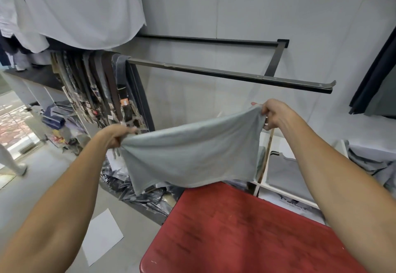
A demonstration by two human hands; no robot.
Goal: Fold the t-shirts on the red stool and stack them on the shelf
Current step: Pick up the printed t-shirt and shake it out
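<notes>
A light grey t-shirt [192,152] hangs stretched in the air between my hands, above the far edge of the red stool [231,230]. My left hand [116,136] grips its left end, bunched in the fist. My right hand [275,114] pinches the right end, held a little higher. The shirt's lower hem sags just above the stool's top, which is bare. The white shelf [263,184] stands beyond the stool at right, with a folded grey t-shirt [287,176] lying in one compartment.
A black metal rail [225,74] juts from the wall above my hands, with belts and ties [96,88] hanging at its left. Plastic-wrapped packets [137,191] and a sheet of paper [100,236] lie on the floor. Loose grey garments [372,165] sit at right.
</notes>
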